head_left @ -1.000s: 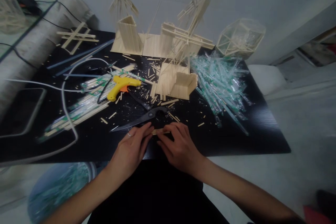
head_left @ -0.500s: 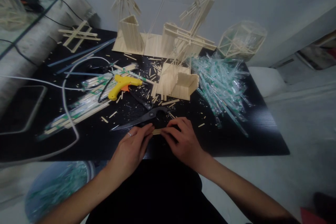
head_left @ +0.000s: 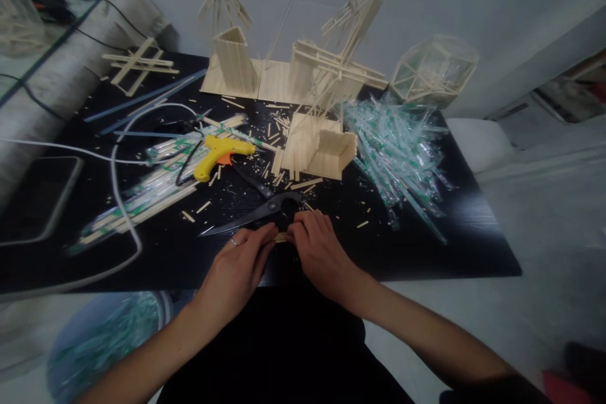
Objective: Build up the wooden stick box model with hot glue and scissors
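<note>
Close to the table's front edge, short wooden sticks (head_left: 281, 237) lie side by side between my hands. The fingers of my left hand (head_left: 242, 259) are closed on their left end, and those of my right hand (head_left: 318, 249) pinch the right end. Just beyond my hands rest black-handled scissors (head_left: 265, 207) with their blades apart. A yellow glue gun (head_left: 222, 154) lies further back on its side. Behind and to the right is a flat stick panel with a small open box (head_left: 335, 150) on it. My fingers hide most of the sticks.
Stick models (head_left: 234, 63) stand along the wall. A heap of green and clear wrappers (head_left: 400, 151) covers the right side. Packaged sticks (head_left: 156, 186) and a white cable (head_left: 115, 183) lie left. Below the table is a bin (head_left: 163, 309) of wrappers. Cut bits are scattered about.
My right hand has shifted slightly left, its fingers drawn closer together over the end of the sticks. My left hand has barely moved. The view has shifted a little.
</note>
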### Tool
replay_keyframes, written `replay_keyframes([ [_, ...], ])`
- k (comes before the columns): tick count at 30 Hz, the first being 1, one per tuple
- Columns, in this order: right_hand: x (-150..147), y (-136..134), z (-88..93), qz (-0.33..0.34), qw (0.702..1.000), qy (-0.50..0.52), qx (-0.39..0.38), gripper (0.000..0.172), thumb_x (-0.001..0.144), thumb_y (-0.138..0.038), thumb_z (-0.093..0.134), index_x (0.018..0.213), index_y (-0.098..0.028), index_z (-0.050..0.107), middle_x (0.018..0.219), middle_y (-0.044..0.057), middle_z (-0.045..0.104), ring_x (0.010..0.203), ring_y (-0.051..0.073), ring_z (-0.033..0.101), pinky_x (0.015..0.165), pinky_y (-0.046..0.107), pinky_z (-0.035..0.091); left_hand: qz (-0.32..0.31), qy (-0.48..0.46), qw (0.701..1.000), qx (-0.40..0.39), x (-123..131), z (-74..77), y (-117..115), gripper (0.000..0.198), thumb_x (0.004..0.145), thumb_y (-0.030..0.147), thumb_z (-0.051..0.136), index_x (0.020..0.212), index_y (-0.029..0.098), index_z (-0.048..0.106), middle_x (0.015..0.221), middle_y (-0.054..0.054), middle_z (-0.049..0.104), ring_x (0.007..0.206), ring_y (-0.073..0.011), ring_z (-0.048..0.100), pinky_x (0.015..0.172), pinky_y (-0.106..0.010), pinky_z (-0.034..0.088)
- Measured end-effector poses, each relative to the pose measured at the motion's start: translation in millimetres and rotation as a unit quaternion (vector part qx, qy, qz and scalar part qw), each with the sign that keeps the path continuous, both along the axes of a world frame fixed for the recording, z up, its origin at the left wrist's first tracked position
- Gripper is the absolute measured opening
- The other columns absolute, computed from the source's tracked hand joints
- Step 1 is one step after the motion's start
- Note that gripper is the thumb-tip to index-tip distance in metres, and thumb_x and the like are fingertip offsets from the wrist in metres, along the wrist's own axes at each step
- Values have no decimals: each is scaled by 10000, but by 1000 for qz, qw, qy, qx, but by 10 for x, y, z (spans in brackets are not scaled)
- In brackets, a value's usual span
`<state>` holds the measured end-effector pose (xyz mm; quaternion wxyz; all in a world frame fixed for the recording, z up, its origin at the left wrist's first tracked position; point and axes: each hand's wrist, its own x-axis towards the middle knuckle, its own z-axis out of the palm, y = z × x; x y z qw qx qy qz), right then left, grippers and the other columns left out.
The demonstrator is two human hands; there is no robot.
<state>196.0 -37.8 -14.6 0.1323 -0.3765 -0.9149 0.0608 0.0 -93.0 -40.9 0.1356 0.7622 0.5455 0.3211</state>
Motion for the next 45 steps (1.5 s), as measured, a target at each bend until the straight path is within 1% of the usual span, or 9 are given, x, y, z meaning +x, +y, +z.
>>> replay_keyframes([
  [9, 97, 13, -41, -15, 999, 46, 20, 187, 1021, -84, 450, 905, -149, 581, 970, 118, 610, 877, 248, 514, 769, 378, 400, -19, 27, 999, 12, -1, 1, 18, 276, 1028, 206, 536, 1291, 160, 606, 984, -67, 738, 895, -172, 677, 830, -288, 598],
  [17, 203, 72, -92, -37, 991, 130, -15, 165, 1025, -93, 430, 917, -177, 522, 975, 107, 626, 882, 237, 566, 766, 373, 433, -8, 3, 1000, -14, -1, -40, 2, 292, 1035, 243, 526, 1310, 184, 605, 1038, -72, 718, 914, -177, 677, 839, -317, 602],
  [21, 410, 176, 6, -129, 968, 212, -28, 148, 1026, -138, 416, 923, -198, 503, 885, 70, 601, 818, 215, 583, 734, 343, 462, 0, -8, 1000, -21, 4, -52, -1, 287, 1031, 230, 533, 1304, 179, 607, 1040, -69, 709, 905, -169, 675, 815, -306, 598],
  [25, 577, 203, 102, -201, 960, 185, -60, 207, 1060, -224, 381, 897, -210, 507, 777, 31, 575, 695, 200, 563, 655, 336, 433, -11, -14, 1000, -18, 1, -45, 9, 287, 1031, 238, 536, 1301, 171, 606, 1015, -65, 714, 911, -169, 671, 819, -294, 592],
  [28, 575, 182, 79, -174, 969, 171, -46, 255, 1068, -252, 414, 844, -212, 528, 740, 29, 569, 691, 208, 558, 658, 347, 440, -17, -19, 999, -24, 1, -24, 20, 289, 1036, 247, 525, 1301, 170, 607, 1035, -70, 713, 944, -172, 673, 843, -296, 588],
  [31, 478, 168, 24, -117, 974, 193, -27, 106, 1036, -229, 534, 1019, -180, 627, 976, 95, 653, 928, 238, 609, 820, 377, 494, -18, -24, 999, -33, 4, -4, 30, 284, 1033, 232, 527, 1300, 177, 609, 1055, -67, 704, 964, -167, 673, 867, -297, 586],
  [33, 394, 165, 3, -67, 977, 200, -42, 144, 1010, -222, 601, 1137, -181, 656, 1093, 110, 657, 1041, 243, 596, 913, 390, 495, -16, -21, 999, -36, 3, 4, 34, 276, 1028, 215, 535, 1291, 176, 611, 1049, -63, 700, 958, -163, 673, 865, -296, 588],
  [38, 237, 182, -7, 30, 984, 158, -81, 87, 990, -208, 634, 1005, -184, 716, 985, 75, 677, 931, 225, 580, 838, 374, 497, -40, -16, 999, -21, -33, 4, 30, 299, 1016, 183, 544, 1309, 170, 606, 1081, -68, 722, 984, -179, 655, 874, -314, 586],
  [45, 174, 211, 9, 90, 993, 55, -44, 227, 1050, -135, 467, 925, -136, 657, 915, 100, 629, 882, 234, 530, 801, 365, 476, -81, 7, 997, 13, -49, 35, 22, 347, 984, 91, 550, 1305, 191, 637, 1287, -74, 703, 1068, -202, 622, 942, -370, 564],
])
